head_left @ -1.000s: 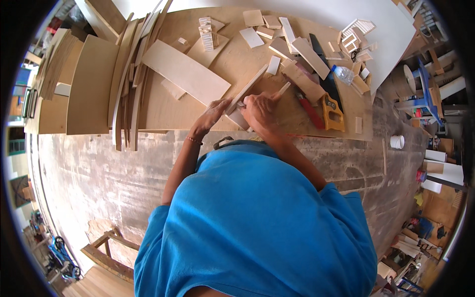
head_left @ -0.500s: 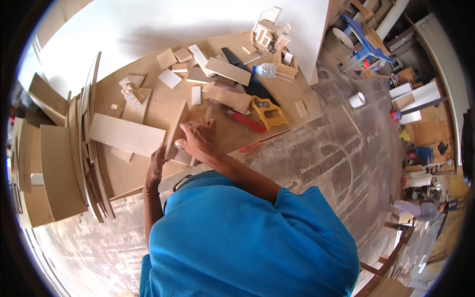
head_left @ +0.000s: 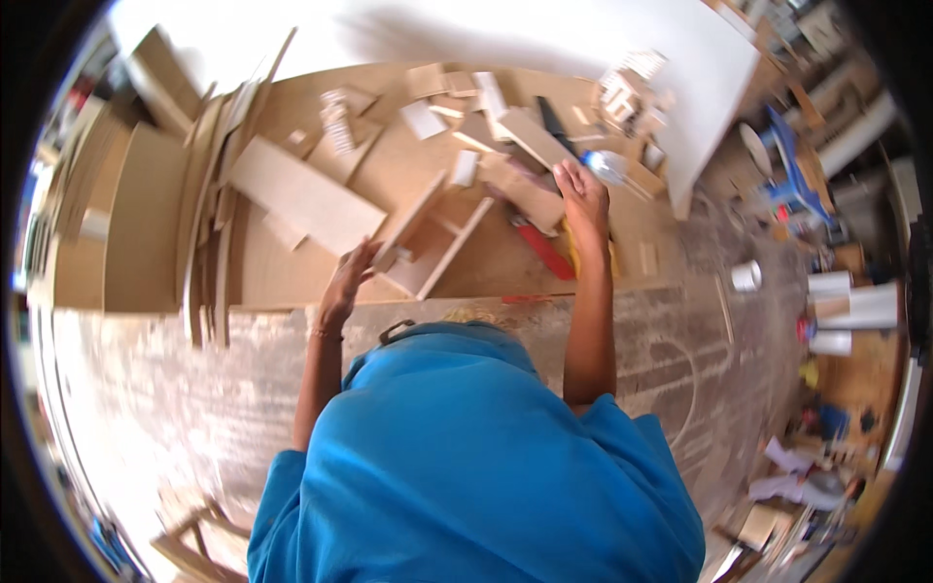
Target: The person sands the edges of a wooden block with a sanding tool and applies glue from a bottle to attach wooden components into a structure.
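Note:
An open wooden box (head_left: 455,264), made of thin boards with a crosspiece between its long sides, lies tilted near the table's front edge. My left hand (head_left: 342,282) is at its near left corner, thumb and fingers closed on the side board. Inside that corner sits a small pale piece (head_left: 403,255), too small to name. My right hand (head_left: 586,202) is lifted away over the table's right part, fingers stretched out, with nothing visible in it. Just beyond it lies a clear plastic bottle (head_left: 607,166) with a blue cap. A yellow-handled saw (head_left: 571,245) is partly hidden behind my right forearm.
A long pale board (head_left: 306,202) lies left of the box. Several boards and offcuts (head_left: 535,138) cover the back. Tall panels (head_left: 146,219) stand at the left. A small wooden model (head_left: 622,97) is at the far right; a white bucket (head_left: 746,276) stands on the floor.
My right hand has left the box and moved right, toward the bottle. My left hand stays at the box's corner. The view has shifted, and the inside of the box now shows.

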`<move>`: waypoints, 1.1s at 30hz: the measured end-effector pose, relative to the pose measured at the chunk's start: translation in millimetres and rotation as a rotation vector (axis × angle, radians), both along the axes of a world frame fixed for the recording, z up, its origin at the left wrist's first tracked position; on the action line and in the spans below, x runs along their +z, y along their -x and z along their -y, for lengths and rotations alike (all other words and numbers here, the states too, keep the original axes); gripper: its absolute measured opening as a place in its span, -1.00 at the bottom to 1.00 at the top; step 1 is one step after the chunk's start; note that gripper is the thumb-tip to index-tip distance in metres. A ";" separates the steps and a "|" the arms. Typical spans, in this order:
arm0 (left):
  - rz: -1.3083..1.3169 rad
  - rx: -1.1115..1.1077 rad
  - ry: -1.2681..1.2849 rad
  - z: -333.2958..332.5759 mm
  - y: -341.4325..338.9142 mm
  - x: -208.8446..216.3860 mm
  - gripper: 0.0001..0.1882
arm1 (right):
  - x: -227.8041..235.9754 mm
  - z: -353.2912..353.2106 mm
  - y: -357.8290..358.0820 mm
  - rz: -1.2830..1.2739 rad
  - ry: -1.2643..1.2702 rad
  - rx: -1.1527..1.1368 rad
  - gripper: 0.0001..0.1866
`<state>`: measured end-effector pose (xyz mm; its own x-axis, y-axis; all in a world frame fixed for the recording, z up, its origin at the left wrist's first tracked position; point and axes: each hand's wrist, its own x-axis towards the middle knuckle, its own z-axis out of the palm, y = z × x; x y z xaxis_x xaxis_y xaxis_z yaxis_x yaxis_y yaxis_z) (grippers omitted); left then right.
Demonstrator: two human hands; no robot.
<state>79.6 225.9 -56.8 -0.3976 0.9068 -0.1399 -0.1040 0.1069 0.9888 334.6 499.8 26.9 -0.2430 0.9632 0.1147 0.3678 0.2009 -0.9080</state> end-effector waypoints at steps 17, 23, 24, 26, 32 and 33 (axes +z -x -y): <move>0.408 0.700 0.150 6.1 -76.3 20.7 -0.35 | -68.5 -35.4 105.0 -0.070 0.923 0.939 0.00; 0.399 0.825 0.071 -9.1 -102.0 21.6 -0.38 | -82.4 -32.7 105.0 -0.093 0.941 1.029 -0.02; 0.406 0.847 0.035 -10.7 -104.1 16.8 -0.39 | -83.9 -34.8 103.9 -0.102 0.947 1.056 -0.03; 0.400 0.872 -0.007 -15.2 -107.5 16.0 -0.42 | -88.0 -39.5 105.0 -0.106 0.955 1.112 -0.03; 0.369 0.906 0.007 -18.5 -113.0 13.5 -0.47 | -85.5 -35.9 102.1 -0.130 0.907 1.183 -0.05; 0.368 0.906 0.014 -18.2 -112.7 12.9 -0.47 | -85.3 -35.2 101.3 -0.132 0.913 1.182 -0.05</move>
